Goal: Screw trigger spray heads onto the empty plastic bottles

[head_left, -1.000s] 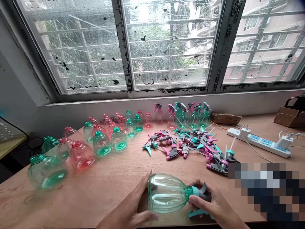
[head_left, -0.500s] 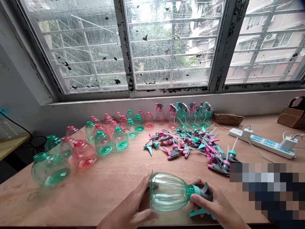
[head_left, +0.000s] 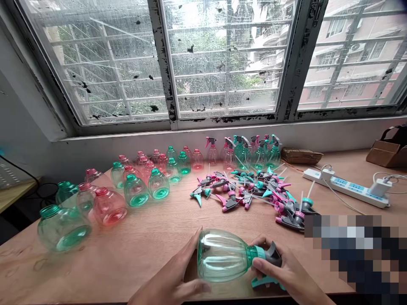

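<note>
Over the near edge of the wooden table [head_left: 136,241], a clear green bottle [head_left: 222,256] lies on its side between the person's two hands, its base toward the left and its neck toward the right. The right hand [head_left: 280,269] has its fingers closed round the grey and teal spray head [head_left: 270,256], whose collar sits against the bottle's neck; the teal trigger [head_left: 266,281] pokes out below, toward the person. The left hand [head_left: 181,271] is spread wide around the base, thumb well apart from the forefinger; I can't tell how firmly it touches. Beyond them lies a jumbled heap of loose pink, teal and grey sprayers [head_left: 231,201]. Off to the left stand topless green and pink bottles [head_left: 110,205], and at the back, below the window [head_left: 222,59], a cluster of bottles with sprayers on [head_left: 229,159]. A white power strip [head_left: 346,186] lies to the right.
</note>
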{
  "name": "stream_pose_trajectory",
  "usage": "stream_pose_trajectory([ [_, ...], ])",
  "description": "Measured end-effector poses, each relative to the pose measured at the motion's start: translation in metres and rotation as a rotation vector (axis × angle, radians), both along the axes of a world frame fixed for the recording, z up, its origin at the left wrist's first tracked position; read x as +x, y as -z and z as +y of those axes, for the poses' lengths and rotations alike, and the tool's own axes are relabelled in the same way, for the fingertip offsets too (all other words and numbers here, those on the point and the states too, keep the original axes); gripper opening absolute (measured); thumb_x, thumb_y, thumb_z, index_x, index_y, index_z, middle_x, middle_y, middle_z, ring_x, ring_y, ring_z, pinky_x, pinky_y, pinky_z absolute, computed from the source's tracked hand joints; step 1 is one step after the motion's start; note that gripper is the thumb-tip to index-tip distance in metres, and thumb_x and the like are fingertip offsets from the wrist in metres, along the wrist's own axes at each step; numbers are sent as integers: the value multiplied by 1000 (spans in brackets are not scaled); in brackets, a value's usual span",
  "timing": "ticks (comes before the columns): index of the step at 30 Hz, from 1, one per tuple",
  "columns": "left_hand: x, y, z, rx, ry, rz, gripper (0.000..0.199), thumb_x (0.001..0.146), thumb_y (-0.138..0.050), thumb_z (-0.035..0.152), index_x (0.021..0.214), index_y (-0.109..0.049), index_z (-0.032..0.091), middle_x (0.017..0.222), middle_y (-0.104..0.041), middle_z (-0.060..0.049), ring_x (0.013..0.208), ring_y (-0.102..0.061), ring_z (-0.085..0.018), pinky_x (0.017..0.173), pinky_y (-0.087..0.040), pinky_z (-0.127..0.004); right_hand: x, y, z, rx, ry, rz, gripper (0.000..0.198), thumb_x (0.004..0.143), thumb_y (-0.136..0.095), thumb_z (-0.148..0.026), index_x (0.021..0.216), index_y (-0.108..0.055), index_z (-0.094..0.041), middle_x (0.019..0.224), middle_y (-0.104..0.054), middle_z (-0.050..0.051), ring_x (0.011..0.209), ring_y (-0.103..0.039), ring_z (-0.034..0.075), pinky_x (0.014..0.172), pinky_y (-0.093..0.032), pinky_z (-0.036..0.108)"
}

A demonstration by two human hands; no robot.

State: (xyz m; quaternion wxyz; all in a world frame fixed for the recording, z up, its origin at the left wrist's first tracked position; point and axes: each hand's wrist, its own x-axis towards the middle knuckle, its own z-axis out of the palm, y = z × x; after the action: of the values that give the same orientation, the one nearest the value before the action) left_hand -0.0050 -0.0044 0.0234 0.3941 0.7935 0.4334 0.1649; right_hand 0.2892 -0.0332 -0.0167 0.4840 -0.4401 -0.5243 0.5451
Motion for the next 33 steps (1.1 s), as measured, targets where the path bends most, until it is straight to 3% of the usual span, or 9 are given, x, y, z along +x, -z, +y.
stream_pose_trajectory([
  [5, -4, 6, 1, 62, 37, -20, 102, 87, -64, 12, 156, 4, 43, 169, -14, 5, 152, -25, -27, 125, -22, -45, 0, 0, 0, -2, 5, 11, 37, 78, -78, -47, 92, -64, -16, 60, -67, -2, 55, -60, 15, 47, -50, 25],
  [9, -5, 6, 3, -5, 50, -30, 113, 80, -70, 11, 156, 8, 40, 169, -15, 3, 152, -24, -30, 124, -22, -48, 0, -1, 0, -14, 0, 7, 39, 79, -77, -48, 94, -64, -15, 59, -66, -2, 54, -60, 15, 46, -50, 24],
  [16, -3, 0, 2, 15, 76, -29, 98, 84, -67, 13, 158, -7, 33, 169, -18, 1, 153, -21, -28, 125, -21, -44, 1, 0, 1, -7, -5, -5, 40, 80, -77, -48, 95, -63, -14, 60, -66, -2, 56, -59, 14, 48, -49, 24],
  [23, -3, 6, 1, 48, 43, -14, 101, 87, -60, 8, 156, 5, 41, 169, -16, 5, 152, -25, -25, 126, -21, -45, 1, -1, 0, -6, -3, 0, 38, 79, -78, -46, 93, -64, -15, 60, -66, -2, 56, -59, 14, 48, -49, 23],
  [28, -2, 2, -1, -22, -1, -6, 106, 82, -65, 10, 157, 4, 36, 170, -7, 5, 156, -10, -25, 127, -14, -46, 0, -5, -1, -12, -4, -1, 39, 79, -77, -48, 94, -64, -14, 59, -64, -3, 56, -59, 13, 47, -49, 22],
  [33, -2, 2, 0, 13, 26, -8, 98, 85, -64, 14, 158, -2, 36, 170, -11, 4, 155, -13, -25, 127, -14, -46, 0, -5, 0, -24, 12, -16, 41, 79, -77, -49, 96, -65, -14, 60, -65, -2, 57, -60, 15, 46, -50, 23],
])
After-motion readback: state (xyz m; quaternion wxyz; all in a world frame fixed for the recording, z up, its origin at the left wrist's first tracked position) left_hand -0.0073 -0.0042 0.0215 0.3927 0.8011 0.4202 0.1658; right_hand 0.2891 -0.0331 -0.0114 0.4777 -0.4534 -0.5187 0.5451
